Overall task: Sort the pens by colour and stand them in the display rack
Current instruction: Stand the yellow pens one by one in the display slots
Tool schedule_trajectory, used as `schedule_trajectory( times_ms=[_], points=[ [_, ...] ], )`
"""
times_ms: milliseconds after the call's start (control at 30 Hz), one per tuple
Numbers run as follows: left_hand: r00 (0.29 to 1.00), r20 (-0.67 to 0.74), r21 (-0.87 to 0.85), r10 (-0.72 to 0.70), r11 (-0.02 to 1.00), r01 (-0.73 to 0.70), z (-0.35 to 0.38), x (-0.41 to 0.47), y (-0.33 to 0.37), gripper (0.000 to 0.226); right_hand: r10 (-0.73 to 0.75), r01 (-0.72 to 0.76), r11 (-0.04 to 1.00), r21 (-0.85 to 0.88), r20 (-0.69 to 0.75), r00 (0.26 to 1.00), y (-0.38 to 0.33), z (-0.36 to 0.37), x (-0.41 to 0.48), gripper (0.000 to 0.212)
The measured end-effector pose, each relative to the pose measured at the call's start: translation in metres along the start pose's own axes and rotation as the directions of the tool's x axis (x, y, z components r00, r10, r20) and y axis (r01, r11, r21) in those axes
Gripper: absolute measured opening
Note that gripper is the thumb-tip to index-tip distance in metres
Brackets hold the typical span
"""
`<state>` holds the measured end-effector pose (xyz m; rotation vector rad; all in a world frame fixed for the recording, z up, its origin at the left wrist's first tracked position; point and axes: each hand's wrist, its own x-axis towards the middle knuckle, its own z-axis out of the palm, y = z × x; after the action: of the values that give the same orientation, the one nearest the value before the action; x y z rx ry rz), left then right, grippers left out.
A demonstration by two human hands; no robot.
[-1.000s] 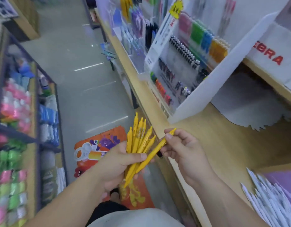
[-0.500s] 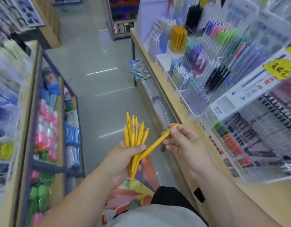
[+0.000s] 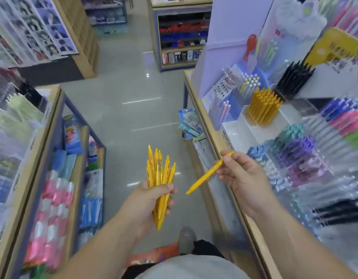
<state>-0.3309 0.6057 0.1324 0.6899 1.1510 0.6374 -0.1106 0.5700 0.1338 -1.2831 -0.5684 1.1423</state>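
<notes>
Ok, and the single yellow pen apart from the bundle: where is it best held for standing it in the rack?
Probably by its upper end, pinched from the side, as the right hand has it. The single yellow pen slants down-left with its long tapered end free, so that end could go first in among the yellow pens in the rack.

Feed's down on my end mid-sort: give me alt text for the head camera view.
The left hand grips a bunch of yellow pens while the right hand pinches a single yellow pen, held apart from the bunch, in a shop aisle. On the display rack to the right, a block of yellow pens stands upright beside black pens.
</notes>
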Motion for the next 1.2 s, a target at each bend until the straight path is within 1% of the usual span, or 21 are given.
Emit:
schedule_trajectory(
  times_ms=[133,267,367,433,567,667,767,833,933,1000,1033,1133,1200],
  points=[
    [0.999,0.012,-0.03,0.043,0.999,-0.042,0.025,0.066,0.061,0.015,-0.026,0.027,0.999,-0.026,0.01,1.0,-0.035,0.008,0.08,0.013],
    [0.998,0.058,-0.021,0.022,1.0,-0.021,0.049,0.124,0.104,0.011,-0.056,0.055,0.998,-0.015,-0.029,0.998,-0.05,0.009,0.137,0.015],
    [0.993,0.116,0.005,-0.009,1.0,0.008,0.072,0.17,0.131,0.006,-0.086,0.083,0.996,-0.036,-0.109,0.99,-0.058,0.003,0.17,0.02],
    [0.984,0.172,0.026,-0.039,0.999,0.035,0.086,0.202,0.148,0.005,-0.099,0.092,0.995,-0.048,-0.182,0.978,-0.061,-0.002,0.19,0.017],
    [0.947,0.299,0.136,-0.119,0.987,0.081,0.11,0.264,0.181,0.008,-0.133,0.112,0.99,-0.081,-0.344,0.929,-0.063,-0.013,0.222,0.017],
    [0.901,0.382,0.241,-0.203,0.964,0.115,0.124,0.303,0.204,0.008,-0.136,0.092,0.99,-0.109,-0.518,0.845,-0.067,-0.013,0.233,0.015],
    [0.823,0.486,0.343,-0.295,0.93,0.13,0.14,0.33,0.225,0.011,-0.177,0.091,0.982,-0.165,-0.645,0.744,-0.072,-0.01,0.232,0.016],
    [0.769,0.537,0.411,-0.348,0.903,0.122,0.155,0.345,0.232,0.013,-0.22,0.094,0.973,-0.211,-0.722,0.657,-0.071,-0.008,0.23,0.017],
    [0.691,0.585,0.492,-0.424,0.863,0.113,0.178,0.357,0.234,0.01,-0.259,0.09,0.965,-0.247,-0.834,0.487,-0.069,-0.004,0.22,0.017],
    [0.642,0.606,0.54,-0.47,0.836,0.103,0.192,0.359,0.236,0.014,-0.281,0.087,0.959,-0.269,-0.877,0.389,-0.072,-0.003,0.208,0.016],
    [0.623,0.61,0.56,-0.49,0.822,0.099,0.198,0.361,0.235,0.015,-0.294,0.081,0.955,-0.284,-0.887,0.357,-0.074,-0.003,0.202,0.015],
    [0.58,0.611,0.617,-0.538,0.783,0.077,0.216,0.365,0.229,0.015,-0.329,0.04,0.943,-0.331,-0.902,0.281,-0.076,-0.013,0.191,0.013],
    [0.564,0.614,0.635,-0.553,0.77,0.064,0.229,0.365,0.224,0.012,-0.354,0.018,0.933,-0.361,-0.904,0.241,-0.075,-0.022,0.189,0.012]
  ],
)
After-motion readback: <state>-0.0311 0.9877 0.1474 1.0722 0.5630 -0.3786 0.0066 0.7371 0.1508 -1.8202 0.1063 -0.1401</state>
